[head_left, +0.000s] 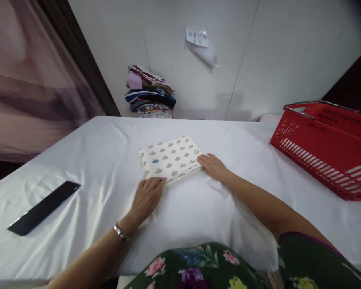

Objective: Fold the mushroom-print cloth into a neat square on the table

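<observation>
A folded white cloth lies flat in the middle of the table, printed with grey duck-like shapes, one blue figure and one small green one. Its layers show along the near edge. My left hand is at the near left corner, its bent fingers closed together on the edge and the thumb hidden. A silver bracelet circles that wrist. At the right end of the cloth, my right hand rests with its fingers stretched out and the tips on the near right corner.
A white sheet with creases covers the table. On the left lies a dark, shiny flat strip. To the right stands a red plastic basket. Behind the far edge rises a stack of folded clothes, near a wall with a taped paper.
</observation>
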`<state>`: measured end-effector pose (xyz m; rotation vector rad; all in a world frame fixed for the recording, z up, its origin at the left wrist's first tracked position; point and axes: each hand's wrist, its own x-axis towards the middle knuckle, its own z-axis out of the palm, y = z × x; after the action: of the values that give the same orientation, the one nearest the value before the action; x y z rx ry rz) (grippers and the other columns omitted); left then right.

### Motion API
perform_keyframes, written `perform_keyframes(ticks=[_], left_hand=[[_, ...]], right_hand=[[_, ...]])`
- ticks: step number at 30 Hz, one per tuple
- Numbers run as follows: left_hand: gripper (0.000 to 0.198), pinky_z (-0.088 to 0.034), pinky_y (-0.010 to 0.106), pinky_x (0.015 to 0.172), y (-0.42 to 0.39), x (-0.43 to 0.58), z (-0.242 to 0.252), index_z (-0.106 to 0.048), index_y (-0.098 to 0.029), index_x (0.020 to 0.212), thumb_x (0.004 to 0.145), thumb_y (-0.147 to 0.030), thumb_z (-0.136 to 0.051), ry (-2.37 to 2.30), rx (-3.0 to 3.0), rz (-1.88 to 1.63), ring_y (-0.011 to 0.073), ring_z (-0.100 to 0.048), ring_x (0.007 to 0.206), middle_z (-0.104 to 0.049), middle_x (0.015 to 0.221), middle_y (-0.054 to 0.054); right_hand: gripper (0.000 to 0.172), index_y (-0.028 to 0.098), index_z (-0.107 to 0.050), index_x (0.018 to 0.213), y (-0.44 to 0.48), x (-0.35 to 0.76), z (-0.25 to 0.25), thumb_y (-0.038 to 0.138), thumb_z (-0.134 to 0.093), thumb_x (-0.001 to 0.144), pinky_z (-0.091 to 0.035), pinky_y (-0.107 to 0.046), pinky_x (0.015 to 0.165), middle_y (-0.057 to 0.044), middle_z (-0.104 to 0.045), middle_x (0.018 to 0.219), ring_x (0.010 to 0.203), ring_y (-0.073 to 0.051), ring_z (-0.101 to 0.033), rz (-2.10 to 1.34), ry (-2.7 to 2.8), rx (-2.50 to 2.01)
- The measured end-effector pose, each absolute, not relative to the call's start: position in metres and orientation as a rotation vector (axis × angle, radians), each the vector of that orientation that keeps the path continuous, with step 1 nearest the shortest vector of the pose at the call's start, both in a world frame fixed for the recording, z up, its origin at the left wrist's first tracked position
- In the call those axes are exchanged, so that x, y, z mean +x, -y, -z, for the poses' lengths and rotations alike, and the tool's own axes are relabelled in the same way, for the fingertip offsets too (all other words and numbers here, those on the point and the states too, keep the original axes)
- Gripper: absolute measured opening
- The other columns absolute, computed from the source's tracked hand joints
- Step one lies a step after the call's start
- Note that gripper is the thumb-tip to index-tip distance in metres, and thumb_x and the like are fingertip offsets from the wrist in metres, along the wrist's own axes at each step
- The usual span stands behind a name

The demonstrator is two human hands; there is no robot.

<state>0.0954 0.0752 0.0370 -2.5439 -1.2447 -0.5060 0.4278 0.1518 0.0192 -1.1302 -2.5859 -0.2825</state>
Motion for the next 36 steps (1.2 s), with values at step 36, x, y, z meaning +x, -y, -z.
perform_keyframes(ticks=[36], left_hand=[[0.054,-0.024,0.055,0.107,-0.189,0.078,-0.043,-0.043,-0.015,0.135,0.09,-0.044,-0.039,2.026,-2.414,0.663,0.0314,-0.023,0.138,-0.033,0.148,0.015]], right_hand=[[0.057,0.022,-0.033,0.143,-0.171,0.356,-0.038,0.051,-0.029,0.093,-0.017,-0.049,0.11,-0.01,-0.02,0.153,0.141,-0.027,-0.014,-0.233,2.545,-1.695]])
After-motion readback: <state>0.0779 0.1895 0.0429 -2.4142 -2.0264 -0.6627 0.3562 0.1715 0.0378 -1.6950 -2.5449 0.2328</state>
